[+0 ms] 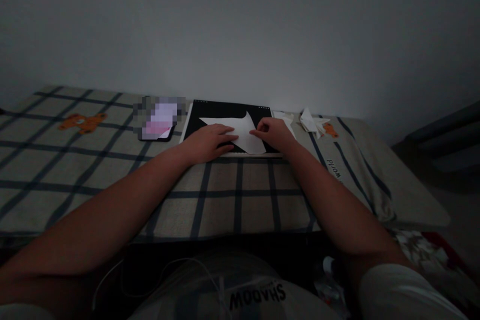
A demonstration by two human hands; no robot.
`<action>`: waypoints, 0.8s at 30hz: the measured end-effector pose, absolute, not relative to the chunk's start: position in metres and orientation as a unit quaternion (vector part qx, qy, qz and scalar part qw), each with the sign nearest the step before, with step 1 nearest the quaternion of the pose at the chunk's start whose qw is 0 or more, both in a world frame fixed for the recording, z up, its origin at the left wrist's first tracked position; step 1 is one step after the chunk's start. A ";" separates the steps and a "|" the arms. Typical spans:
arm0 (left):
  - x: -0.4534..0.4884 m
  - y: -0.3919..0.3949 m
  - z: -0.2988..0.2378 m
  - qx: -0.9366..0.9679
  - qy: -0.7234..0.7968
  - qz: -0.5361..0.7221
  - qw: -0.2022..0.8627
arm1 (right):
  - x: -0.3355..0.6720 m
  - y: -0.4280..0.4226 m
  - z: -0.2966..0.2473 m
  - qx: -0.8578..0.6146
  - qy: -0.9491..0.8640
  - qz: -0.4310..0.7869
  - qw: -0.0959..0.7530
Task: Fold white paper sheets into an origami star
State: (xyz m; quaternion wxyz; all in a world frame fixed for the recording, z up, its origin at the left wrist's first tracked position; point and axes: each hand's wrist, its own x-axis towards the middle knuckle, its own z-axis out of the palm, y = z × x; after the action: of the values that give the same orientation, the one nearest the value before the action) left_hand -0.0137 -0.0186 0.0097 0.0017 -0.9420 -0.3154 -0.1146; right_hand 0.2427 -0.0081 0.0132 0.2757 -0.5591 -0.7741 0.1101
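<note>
White paper (244,134) lies on the black notebook (200,111), one corner raised; folding appears unfinished. Left hand (210,143) rests there, fingers spread; right hand (275,134) curls its fingers over the paper, pinch unconfirmed.

Smooth, matt paper sheet (244,124); matt black pad (217,110); woven-looking tablecloth (112,165); matt wall (240,35).
</note>
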 end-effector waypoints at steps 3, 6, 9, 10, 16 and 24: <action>-0.013 -0.018 0.010 -0.940 -0.324 -0.106 -0.006 | 0.239 -0.010 0.014 -0.510 -0.797 0.118 0.302; -0.013 -0.018 0.010 -0.937 -0.334 -0.100 -0.022 | 0.237 -0.010 0.012 -0.418 -0.839 0.125 0.326; -0.014 -0.017 0.011 -0.935 -0.338 -0.097 -0.040 | 0.238 -0.009 0.007 -0.336 -0.879 0.112 0.319; -0.014 -0.017 0.011 -0.934 -0.341 -0.097 -0.047 | 0.238 -0.008 0.006 -0.324 -0.887 0.107 0.311; -0.016 -0.017 0.011 -0.904 -0.401 -0.119 -0.086 | 0.239 -0.006 -0.003 -0.312 -0.905 0.092 0.273; -0.010 -0.021 0.015 -0.929 -0.320 -0.165 -0.088 | 0.227 -0.004 -0.012 -0.331 -0.910 0.073 0.241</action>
State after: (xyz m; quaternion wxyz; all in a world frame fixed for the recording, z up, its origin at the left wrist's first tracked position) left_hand -0.0097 -0.0213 0.0151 -0.0883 -0.9286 -0.3202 -0.1652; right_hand 0.2268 -0.0042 -0.0117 0.2407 -0.3305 -0.9097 0.0728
